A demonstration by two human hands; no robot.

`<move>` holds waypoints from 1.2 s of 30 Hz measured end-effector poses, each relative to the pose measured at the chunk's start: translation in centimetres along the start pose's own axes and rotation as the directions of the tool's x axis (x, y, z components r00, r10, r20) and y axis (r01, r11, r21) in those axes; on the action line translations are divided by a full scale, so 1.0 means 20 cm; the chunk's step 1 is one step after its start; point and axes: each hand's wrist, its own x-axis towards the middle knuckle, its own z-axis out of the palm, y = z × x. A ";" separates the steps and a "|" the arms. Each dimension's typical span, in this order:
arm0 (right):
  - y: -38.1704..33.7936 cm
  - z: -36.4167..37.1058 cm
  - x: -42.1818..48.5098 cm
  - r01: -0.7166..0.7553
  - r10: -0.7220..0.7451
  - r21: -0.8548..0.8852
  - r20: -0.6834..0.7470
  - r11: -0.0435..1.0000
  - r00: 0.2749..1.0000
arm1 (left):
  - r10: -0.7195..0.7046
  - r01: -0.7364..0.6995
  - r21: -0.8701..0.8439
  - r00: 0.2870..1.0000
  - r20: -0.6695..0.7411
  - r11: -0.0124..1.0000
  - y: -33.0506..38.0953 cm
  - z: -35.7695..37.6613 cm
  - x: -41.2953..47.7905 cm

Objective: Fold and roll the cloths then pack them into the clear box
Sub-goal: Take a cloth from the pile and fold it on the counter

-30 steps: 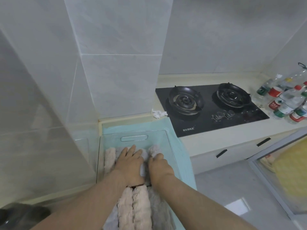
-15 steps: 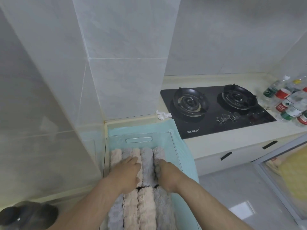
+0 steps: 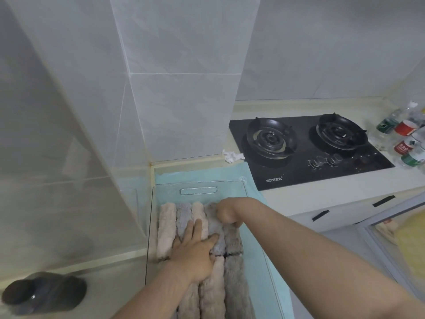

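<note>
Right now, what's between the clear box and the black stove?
Head view: only the edge of the pale blue mat under the clear box, running almost to the black stove. A crumpled tissue lies farther back.

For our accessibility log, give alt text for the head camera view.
A person's left hand presses flat on beige and grey rolled cloths packed in rows inside a clear plastic box, while the right hand grips a grey roll. A black two-burner gas hob sits beyond.
</note>
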 end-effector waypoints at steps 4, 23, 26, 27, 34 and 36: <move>0.01 0.00 0.00 -0.005 0.005 0.049 0.003 0.999 1.000 | -0.008 0.008 -0.010 1.000 0.009 1.000 0.02 -0.02 0.01; 0.02 0.13 -0.74 0.662 -0.154 0.479 -0.732 0.577 0.664 | -0.093 -0.483 -0.801 0.834 -0.543 0.353 -0.07 -0.64 -0.62; 0.11 0.15 -0.81 0.701 -0.196 0.483 -0.733 0.524 0.652 | -0.117 -0.513 -0.778 0.803 -0.584 0.362 -0.01 -0.60 -0.74; 0.15 0.16 -0.82 0.717 -0.202 0.500 -0.733 0.486 0.649 | -0.143 -0.497 -0.768 0.795 -0.589 0.404 0.00 -0.58 -0.76; 0.33 0.12 -0.83 0.778 -0.391 0.450 -0.685 0.438 0.615 | -0.359 -0.480 -0.729 0.650 -0.669 0.489 0.17 -0.47 -0.86; 0.40 0.12 -0.84 0.789 -0.487 0.405 -0.628 0.462 0.607 | -0.421 -0.466 -0.728 0.604 -0.677 0.503 0.27 -0.40 -0.89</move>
